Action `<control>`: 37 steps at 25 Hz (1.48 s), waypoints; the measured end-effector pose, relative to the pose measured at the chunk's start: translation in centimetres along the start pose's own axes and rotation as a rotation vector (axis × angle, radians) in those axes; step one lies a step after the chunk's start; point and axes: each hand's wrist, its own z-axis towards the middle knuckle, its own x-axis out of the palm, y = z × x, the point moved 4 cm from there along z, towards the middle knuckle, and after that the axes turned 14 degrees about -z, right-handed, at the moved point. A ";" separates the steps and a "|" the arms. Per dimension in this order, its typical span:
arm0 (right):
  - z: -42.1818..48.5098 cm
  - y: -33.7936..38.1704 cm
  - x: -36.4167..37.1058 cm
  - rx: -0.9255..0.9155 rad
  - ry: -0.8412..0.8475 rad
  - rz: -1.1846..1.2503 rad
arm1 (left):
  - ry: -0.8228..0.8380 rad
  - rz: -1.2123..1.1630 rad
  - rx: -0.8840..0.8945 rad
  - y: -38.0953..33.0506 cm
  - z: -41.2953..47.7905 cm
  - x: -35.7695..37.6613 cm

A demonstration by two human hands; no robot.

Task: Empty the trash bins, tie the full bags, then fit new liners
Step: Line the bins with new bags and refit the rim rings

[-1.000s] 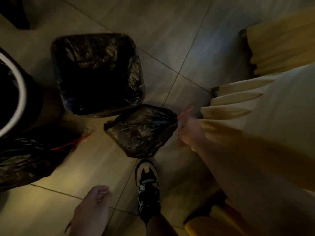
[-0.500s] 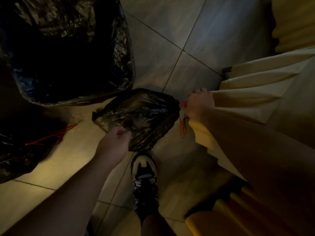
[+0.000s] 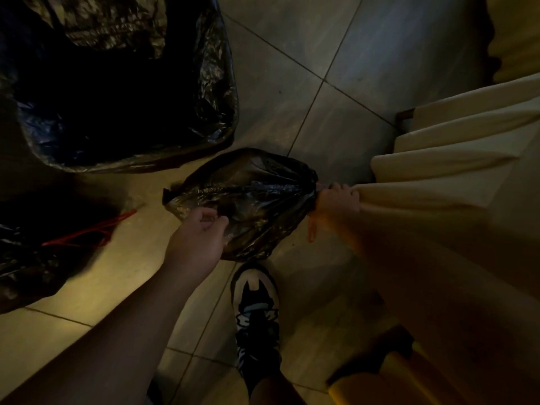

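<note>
Dim grey floor tiles [image 3: 350, 68] fill the view, with pale pleated cloth [image 3: 453, 159] along the right edge; a small black bag [image 3: 257, 194] sits between the hands, just ahead of a shoe [image 3: 255, 311]; the right hand [image 3: 336, 200] grips its gathered neck, a red tie [image 3: 311, 229] dangling below; the left hand [image 3: 195, 241], fingers curled, appears to pinch the bag's near side; a lined bin [image 3: 216, 83] stands beyond; a second bag [image 3: 26, 264] with a red drawstring [image 3: 87, 233] lies far left.

Tiled floor [image 3: 365, 68] carries lined bin [image 3: 210, 83], red-stringed black bag [image 3: 29, 267] left-front of bin, shoe [image 3: 255, 311] right-front.
</note>
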 end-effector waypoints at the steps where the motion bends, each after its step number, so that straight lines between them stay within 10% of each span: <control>1: 0.2 0.3 0.1 0.003 0.008 0.074 | 0.009 0.008 0.001 0.4 0.1 0.1; 11: -7.4 -3.2 -1.8 0.205 -0.231 0.592 | 0.001 0.001 -0.027 -1.5 -0.2 2.0; 17: -7.1 -0.3 -1.0 0.179 0.057 0.834 | 0.127 -0.043 0.001 -1.9 -2.1 3.3; 20: -3.1 -2.2 2.8 0.429 0.053 0.524 | 0.156 -0.064 0.006 -1.1 -1.4 3.2; 25: -5.8 1.0 0.9 0.121 0.026 0.534 | 0.118 -0.149 -0.017 -0.6 -2.1 2.7; 31: -13.6 -2.9 -3.5 0.192 -0.115 0.940 | 0.177 -0.137 -0.027 -3.2 -8.2 5.1; 37: -23.3 -3.5 -11.1 -0.038 -0.427 0.657 | 0.206 -0.246 -0.111 -5.7 -14.2 7.0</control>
